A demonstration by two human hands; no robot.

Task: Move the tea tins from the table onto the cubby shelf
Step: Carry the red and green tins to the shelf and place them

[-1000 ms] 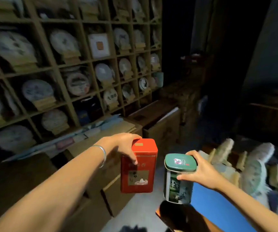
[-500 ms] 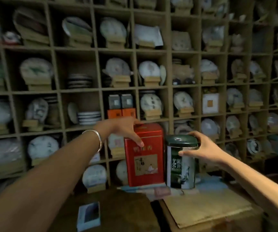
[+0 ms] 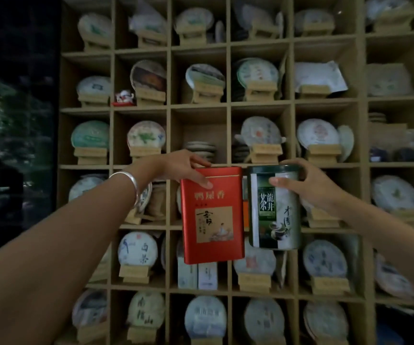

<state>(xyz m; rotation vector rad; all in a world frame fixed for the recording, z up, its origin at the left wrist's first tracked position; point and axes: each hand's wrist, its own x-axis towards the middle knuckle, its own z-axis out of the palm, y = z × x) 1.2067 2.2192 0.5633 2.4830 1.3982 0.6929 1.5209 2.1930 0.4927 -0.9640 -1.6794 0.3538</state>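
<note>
My left hand (image 3: 183,168) grips a tall red rectangular tea tin (image 3: 212,217) by its top, thumb on the front face. Beside it, my right hand (image 3: 303,183) grips a round green tea tin (image 3: 274,210) near its lid. Both tins hang upright in the air, side by side, right in front of the wooden cubby shelf (image 3: 168,135). Behind and above the red tin is a cubby (image 3: 201,135) holding only a low stack of dark discs at its back.
Most cubbies hold round wrapped tea cakes on small wooden stands (image 3: 146,138). Two white boxes (image 3: 197,275) stand in the cubby below the red tin. A small red and white figurine (image 3: 123,98) sits on an upper-left ledge. A dark area lies left of the shelf.
My view has swung from the table side to face the shelf squarely and closer. Both hands have lifted the tins higher and nearer the cubbies, keeping their grips.
</note>
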